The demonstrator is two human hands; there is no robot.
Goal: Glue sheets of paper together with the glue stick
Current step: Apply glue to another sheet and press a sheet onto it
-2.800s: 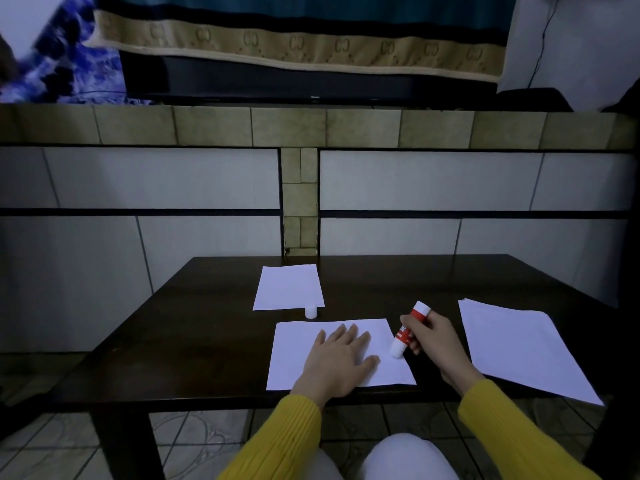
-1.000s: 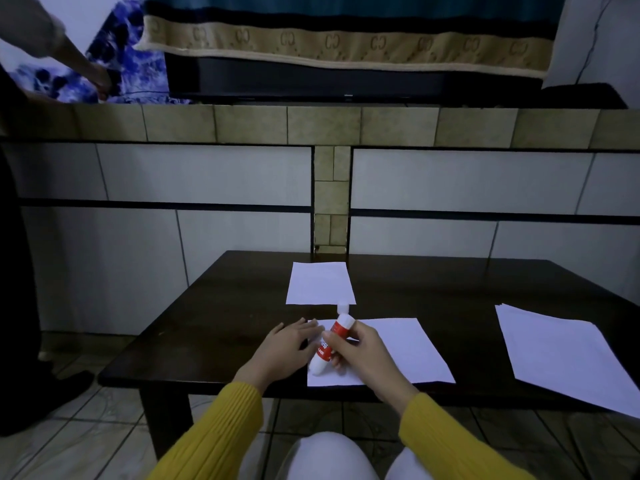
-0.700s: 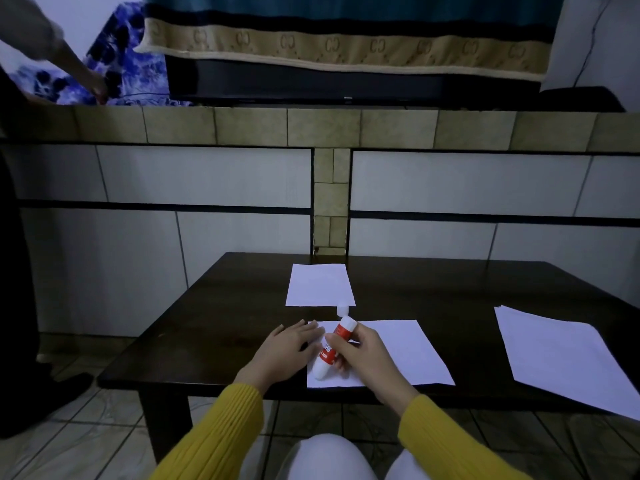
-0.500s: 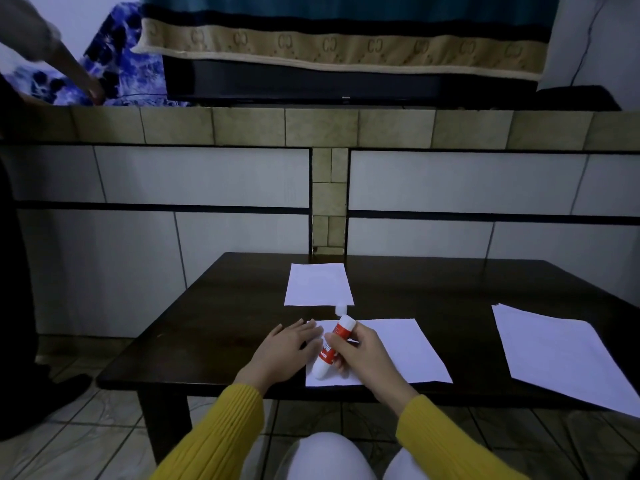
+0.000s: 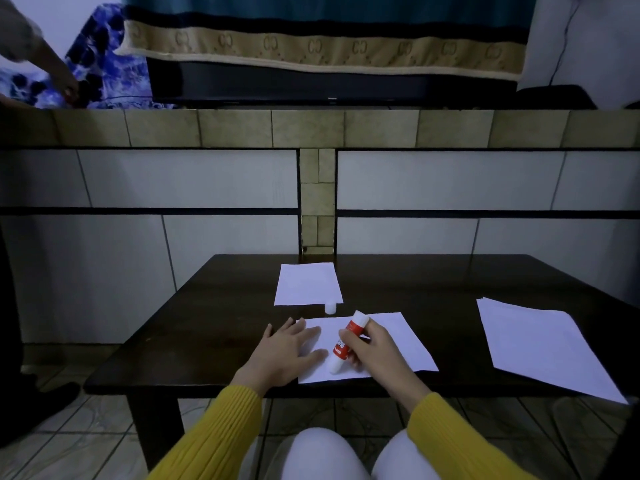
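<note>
On the sheet (image 5: 388, 341), my right hand (image 5: 372, 348) gripped the glue stick (image 5: 344, 344), tip down at its near-left; my left hand (image 5: 287, 351) lay flat, fingers spread.

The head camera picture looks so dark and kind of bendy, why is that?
In the head view the room is dim, so the dark table nearly swallows detail while the white sheet under the glue stick glows bluish; the wide-angle lens bows straight tile lines near the edges; the right hand and left hand look slightly soft.
</note>
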